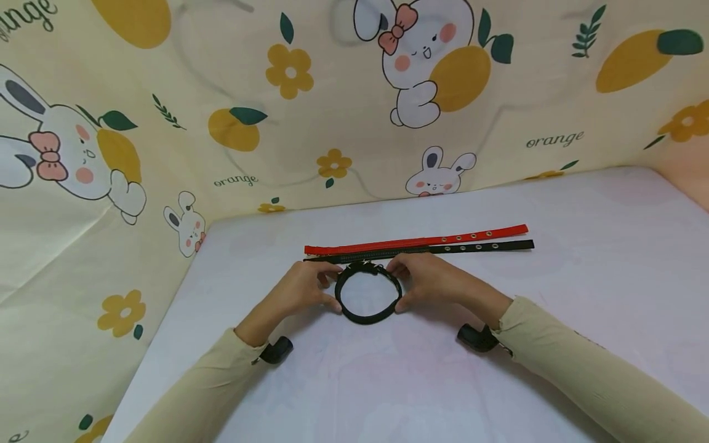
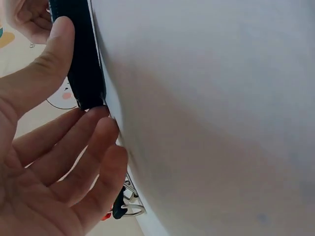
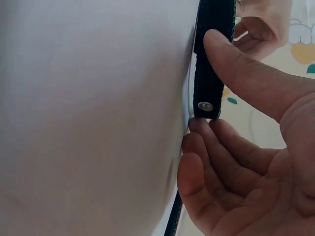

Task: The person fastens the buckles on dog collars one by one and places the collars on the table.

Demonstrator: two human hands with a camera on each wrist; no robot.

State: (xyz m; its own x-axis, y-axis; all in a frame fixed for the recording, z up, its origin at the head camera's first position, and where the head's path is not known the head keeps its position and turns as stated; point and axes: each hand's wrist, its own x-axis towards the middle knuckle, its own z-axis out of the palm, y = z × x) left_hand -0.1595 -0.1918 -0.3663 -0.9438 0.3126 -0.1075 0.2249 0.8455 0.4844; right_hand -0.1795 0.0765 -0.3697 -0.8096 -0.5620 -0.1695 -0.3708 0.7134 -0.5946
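A black collar (image 1: 367, 320), fastened into a ring, stands on its edge on the white table, its buckle side facing away from me. My left hand (image 1: 299, 288) holds its left side, thumb at the near part and fingers at the far part. Its right side is held the same way by my right hand (image 1: 437, 284). In the left wrist view the thumb lies on the outside of the black band (image 2: 83, 69). The right wrist view shows a metal eyelet near the bottom of the band (image 3: 210, 78), with the right thumb against it.
Just behind the ring, a red collar (image 1: 382, 244) and another black collar (image 1: 471, 247) lie flat and straight, side by side, eyelets toward the right. A cream cloth with rabbits and oranges hangs at the back and left of the white table (image 1: 388, 387).
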